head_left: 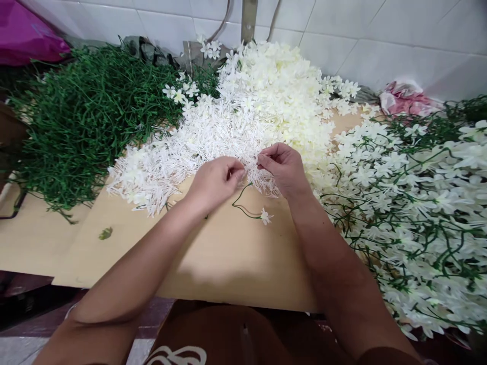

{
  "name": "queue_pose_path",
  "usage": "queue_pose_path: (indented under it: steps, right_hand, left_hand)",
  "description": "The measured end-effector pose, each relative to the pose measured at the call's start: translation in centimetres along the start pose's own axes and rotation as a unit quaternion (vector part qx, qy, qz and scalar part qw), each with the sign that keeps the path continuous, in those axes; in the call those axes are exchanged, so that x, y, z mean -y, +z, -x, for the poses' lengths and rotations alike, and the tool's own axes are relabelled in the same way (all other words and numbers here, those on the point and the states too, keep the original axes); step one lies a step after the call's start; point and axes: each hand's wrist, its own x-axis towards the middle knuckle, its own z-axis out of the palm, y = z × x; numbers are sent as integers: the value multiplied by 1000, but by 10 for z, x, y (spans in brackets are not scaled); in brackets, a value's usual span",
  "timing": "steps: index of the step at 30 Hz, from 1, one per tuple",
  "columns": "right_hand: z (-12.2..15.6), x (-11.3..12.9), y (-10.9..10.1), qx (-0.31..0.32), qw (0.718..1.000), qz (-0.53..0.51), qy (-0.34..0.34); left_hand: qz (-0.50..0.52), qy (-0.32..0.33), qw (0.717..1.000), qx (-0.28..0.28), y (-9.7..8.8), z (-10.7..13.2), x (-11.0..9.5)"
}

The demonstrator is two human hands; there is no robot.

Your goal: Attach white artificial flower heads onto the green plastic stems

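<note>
My left hand (215,180) is closed in a pinch at the front edge of a heap of thin white plastic flower centres (190,147). My right hand (283,165) is pinched too, fingertips a little apart from the left hand's. A thin green stem (243,203) hangs down from between the hands and ends in one small white flower (265,217) lying on the board. Which hand holds the stem I cannot tell. What sits between the fingertips is too small to make out.
A tan board (228,253) is the work surface. A pile of bare green stems (83,116) lies at the left, cream fabric petals (277,86) at the back, finished white flower sprays (418,203) at the right. White tiled wall (380,35) stands behind.
</note>
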Motion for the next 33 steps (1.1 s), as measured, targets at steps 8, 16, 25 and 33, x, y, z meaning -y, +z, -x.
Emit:
queue_pose_path:
  steps: [8,16,25,33]
  right_hand:
    - [4,6,-9,51,993,-68,88]
    - [8,5,-1,82,988,-60,114]
    - [14,0,16,80,994,-4,81]
    - [13,0,15,80,994,35,70]
  left_hand:
    - [-198,30,978,66,27,4,-4]
    - [181,-76,981,-4,13,6,18]
    - [341,-101,934,18,9,8,20]
    - [363,-134,922,18,6,7,18]
